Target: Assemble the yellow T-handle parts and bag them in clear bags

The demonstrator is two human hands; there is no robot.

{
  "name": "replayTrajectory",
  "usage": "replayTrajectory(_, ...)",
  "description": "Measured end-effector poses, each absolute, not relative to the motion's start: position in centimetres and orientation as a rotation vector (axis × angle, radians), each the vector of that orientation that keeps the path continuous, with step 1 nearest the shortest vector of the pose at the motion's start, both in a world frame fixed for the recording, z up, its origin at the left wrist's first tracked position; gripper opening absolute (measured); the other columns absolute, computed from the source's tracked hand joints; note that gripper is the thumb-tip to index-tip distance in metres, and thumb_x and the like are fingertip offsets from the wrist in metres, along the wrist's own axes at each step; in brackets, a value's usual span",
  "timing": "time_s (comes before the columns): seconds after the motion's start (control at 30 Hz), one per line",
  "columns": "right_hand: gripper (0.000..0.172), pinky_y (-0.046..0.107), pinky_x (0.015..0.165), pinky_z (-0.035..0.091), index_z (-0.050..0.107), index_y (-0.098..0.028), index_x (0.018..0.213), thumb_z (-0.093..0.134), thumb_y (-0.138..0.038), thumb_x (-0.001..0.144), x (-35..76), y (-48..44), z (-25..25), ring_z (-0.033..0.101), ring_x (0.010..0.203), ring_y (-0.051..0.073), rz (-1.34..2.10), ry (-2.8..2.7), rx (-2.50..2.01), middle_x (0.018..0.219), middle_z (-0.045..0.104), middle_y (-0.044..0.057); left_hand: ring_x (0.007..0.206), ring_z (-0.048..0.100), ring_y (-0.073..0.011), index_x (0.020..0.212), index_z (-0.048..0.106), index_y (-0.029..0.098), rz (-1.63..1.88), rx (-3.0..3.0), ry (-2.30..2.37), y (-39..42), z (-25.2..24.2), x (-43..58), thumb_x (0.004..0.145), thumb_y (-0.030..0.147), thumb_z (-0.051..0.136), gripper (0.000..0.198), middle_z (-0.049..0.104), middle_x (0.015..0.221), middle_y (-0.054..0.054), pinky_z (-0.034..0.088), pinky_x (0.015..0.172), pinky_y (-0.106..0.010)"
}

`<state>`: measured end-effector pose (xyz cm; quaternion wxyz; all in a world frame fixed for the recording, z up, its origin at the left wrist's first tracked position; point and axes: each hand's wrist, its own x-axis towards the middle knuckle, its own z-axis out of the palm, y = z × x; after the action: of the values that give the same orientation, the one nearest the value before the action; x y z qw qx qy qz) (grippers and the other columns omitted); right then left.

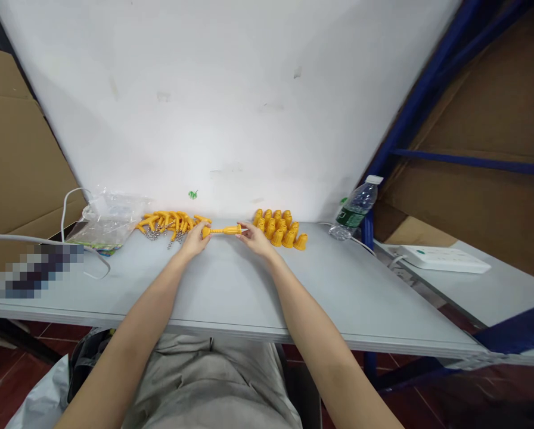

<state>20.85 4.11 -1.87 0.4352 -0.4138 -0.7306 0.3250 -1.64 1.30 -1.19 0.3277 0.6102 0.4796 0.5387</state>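
Note:
Both my hands reach to the far side of a grey table point(231, 292). Between them lies a yellow plastic piece with a long stem point(222, 230). My left hand point(196, 237) pinches its bulbous left end. My right hand point(254, 237) pinches the stem's right tip. To the left lies a heap of yellow pieces with metal chains point(171, 223). At the right stands a cluster of several yellow cone-shaped caps point(279, 227), close behind my right hand.
A clear plastic bag point(108, 220) and a white cable point(73, 205) lie at the far left. A water bottle point(356, 207) leans at the far right by a blue rack post point(423, 95). A white power strip point(443, 258) rests on a side table. Cardboard stands on both sides.

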Motion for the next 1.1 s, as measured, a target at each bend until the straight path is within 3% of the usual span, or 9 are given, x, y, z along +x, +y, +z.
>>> replayTrajectory(0.17, 0.049, 0.028, 0.063, 0.051, 0.065, -0.015, 0.085, 0.065, -0.063, 0.074, 21.4, 3.3, -0.8, 0.061, 0.060, 0.015, 0.940, -1.786, -0.999, 0.073, 0.066, 0.003, 0.049, 0.046, -0.0091, 0.081, 0.066, 0.024, 1.491, 1.736, 1.224, 1.5, -0.9, -1.8, 0.061, 0.016, 0.075, 0.024, 0.067, 0.082, 0.001, 0.044, 0.055, -0.023)
replayTrajectory(0.33, 0.060, 0.025, 0.046, 0.038, 0.048, -0.021, 0.055, 0.055, -0.077, 0.073, 20.9, 2.3, 0.1, 0.043, 0.040, 0.009, 0.967, -1.680, -1.127, 0.046, 0.051, -0.002, 0.042, 0.044, -0.0083, 0.085, 0.064, 0.024, 1.517, 1.907, 1.202, 1.8, -1.4, -1.7, 0.067, 0.023, 0.074, 0.020, 0.065, 0.079, 0.001, 0.044, 0.054, -0.024)
replayTrajectory(0.47, 0.059, 0.025, 0.045, 0.035, 0.049, -0.020, 0.060, 0.052, -0.077, 0.075, 20.5, 2.3, 0.1, 0.045, 0.040, 0.009, 0.992, -1.631, -1.145, 0.051, 0.056, 0.000, 0.035, 0.041, -0.0077, 0.087, 0.065, 0.023, 1.453, 1.783, 1.220, 1.9, -1.6, -1.6, 0.066, 0.023, 0.075, 0.023, 0.062, 0.070, 0.003, 0.038, 0.047, -0.024)
replayTrajectory(0.6, 0.059, 0.024, 0.051, 0.041, 0.059, -0.018, 0.094, 0.067, -0.070, 0.068, 20.8, 2.3, 0.1, 0.056, 0.050, 0.010, 1.057, -1.693, -1.010, 0.074, 0.068, 0.003, 0.035, 0.039, -0.0084, 0.082, 0.067, 0.024, 1.441, 1.657, 1.237, 1.8, -1.3, -1.7, 0.061, 0.019, 0.076, 0.024, 0.057, 0.059, 0.006, 0.036, 0.046, -0.024)
replayTrajectory(0.67, 0.063, 0.024, 0.052, 0.042, 0.058, -0.017, 0.100, 0.071, -0.066, 0.064, 21.0, 2.2, 0.1, 0.057, 0.051, 0.011, 1.085, -1.707, -0.957, 0.073, 0.069, 0.002, 0.036, 0.039, -0.0092, 0.081, 0.067, 0.024, 1.426, 1.662, 1.257, 1.6, -1.0, -1.7, 0.061, 0.016, 0.075, 0.024, 0.055, 0.057, 0.007, 0.038, 0.049, -0.025)
replayTrajectory(0.9, 0.055, 0.024, 0.044, 0.035, 0.053, -0.019, 0.066, 0.059, -0.073, 0.073, 20.8, 2.3, 0.0, 0.047, 0.038, 0.009, 1.089, -1.661, -1.040, 0.052, 0.061, 0.000, 0.062, 0.054, -0.0144, 0.078, 0.064, 0.024, 1.443, 1.712, 1.288, 1.1, -0.3, -1.3, 0.064, 0.010, 0.071, 0.020, 0.059, 0.069, 0.003, 0.045, 0.068, -0.026)
replayTrajectory(1.1, 0.051, 0.023, 0.035, 0.024, 0.050, -0.019, 0.056, 0.053, -0.061, 0.085, 19.8, 1.9, 0.3, 0.033, 0.030, 0.007, 1.118, -1.495, -1.253, 0.035, 0.047, -0.002, 0.068, 0.057, -0.0147, 0.091, 0.061, 0.022, 1.325, 2.116, 1.414, 1.4, -0.9, -1.4, 0.076, 0.017, 0.059, 0.016, 0.062, 0.077, 0.002, 0.049, 0.070, -0.029)
